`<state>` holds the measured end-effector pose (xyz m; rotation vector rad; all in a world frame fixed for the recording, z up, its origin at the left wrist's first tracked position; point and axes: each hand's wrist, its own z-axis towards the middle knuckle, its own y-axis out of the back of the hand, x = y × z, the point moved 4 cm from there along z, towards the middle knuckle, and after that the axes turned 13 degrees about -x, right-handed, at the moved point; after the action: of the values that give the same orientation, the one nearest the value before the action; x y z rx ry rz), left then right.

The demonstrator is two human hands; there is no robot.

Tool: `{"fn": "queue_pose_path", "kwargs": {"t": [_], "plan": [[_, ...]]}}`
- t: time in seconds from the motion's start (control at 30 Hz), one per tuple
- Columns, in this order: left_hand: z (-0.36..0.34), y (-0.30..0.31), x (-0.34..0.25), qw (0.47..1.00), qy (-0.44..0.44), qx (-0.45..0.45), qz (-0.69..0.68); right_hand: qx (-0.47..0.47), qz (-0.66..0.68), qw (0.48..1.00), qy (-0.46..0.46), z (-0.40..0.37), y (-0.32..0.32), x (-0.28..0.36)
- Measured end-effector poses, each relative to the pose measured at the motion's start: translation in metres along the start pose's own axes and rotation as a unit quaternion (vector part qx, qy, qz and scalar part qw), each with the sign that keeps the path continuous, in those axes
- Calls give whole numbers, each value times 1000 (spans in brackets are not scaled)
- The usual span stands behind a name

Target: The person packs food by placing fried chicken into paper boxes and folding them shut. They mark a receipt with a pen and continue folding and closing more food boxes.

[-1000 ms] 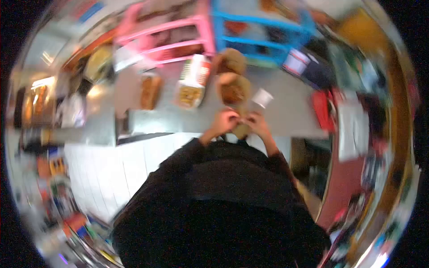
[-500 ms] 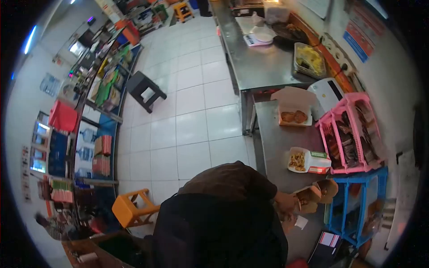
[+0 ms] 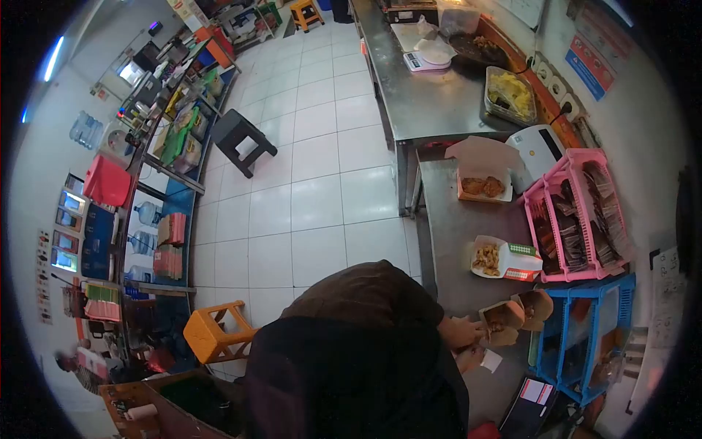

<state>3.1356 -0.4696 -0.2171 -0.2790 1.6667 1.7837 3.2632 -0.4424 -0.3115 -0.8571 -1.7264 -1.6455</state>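
My left hand [image 3: 461, 331] is beside the near edge of an open brown takeaway box [image 3: 503, 323] with food in it. Its fingers look bent together, and anything in them is too small to make out. Just below, my right hand [image 3: 470, 358] has its fingers closed at a small white piece of paper [image 3: 491, 360], which sticks out to the right over the steel table [image 3: 468, 293]. A second brown box [image 3: 537, 309] touches the first one on its right. Further up the table lies an open white-and-red box of fried pieces [image 3: 506, 259].
An open box with browned food [image 3: 482, 186] sits farther along. Pink [image 3: 578, 219] and blue [image 3: 585, 336] plastic racks line the wall side. A black-and-white flat item [image 3: 528, 410] lies at the lower right. Orange [image 3: 216, 333] and black [image 3: 241, 143] stools stand on the tiled floor.
My left hand has drawn back slightly left from the brown box. My right hand stays by the white paper. The whole view has shifted a little.
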Motion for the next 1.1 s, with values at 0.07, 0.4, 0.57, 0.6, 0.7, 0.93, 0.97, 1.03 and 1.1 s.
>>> {"fn": "queue_pose_path", "kwargs": {"t": [0.07,0.4,0.57,0.6,0.7,0.93,0.97,1.03,1.1], "plan": [[1,-1,1,997,-29,-35,57,-5,-2,1000,5,0,-3,-3],[9,-36,41,1000,-11,21,-11,-66,-140,988,17,-9,12,5],[14,-53,58,997,-79,8,24,-88,-112,988,66,-18,20,0],[15,-45,54,998,-65,2,11,-75,-83,992,50,-17,19,-4],[13,-26,42,999,-41,-14,-28,-57,-42,997,43,-18,15,-11],[15,-18,50,981,-79,-34,-174,-65,-45,992,103,-12,-5,-18],[15,-16,52,973,-61,-30,-220,-60,-48,989,128,-13,-10,-23],[14,-12,57,968,-65,-31,-241,-120,-1,988,95,-21,-14,-20],[15,-8,56,965,-59,-29,-252,-148,8,985,91,-24,-17,-22]]}}
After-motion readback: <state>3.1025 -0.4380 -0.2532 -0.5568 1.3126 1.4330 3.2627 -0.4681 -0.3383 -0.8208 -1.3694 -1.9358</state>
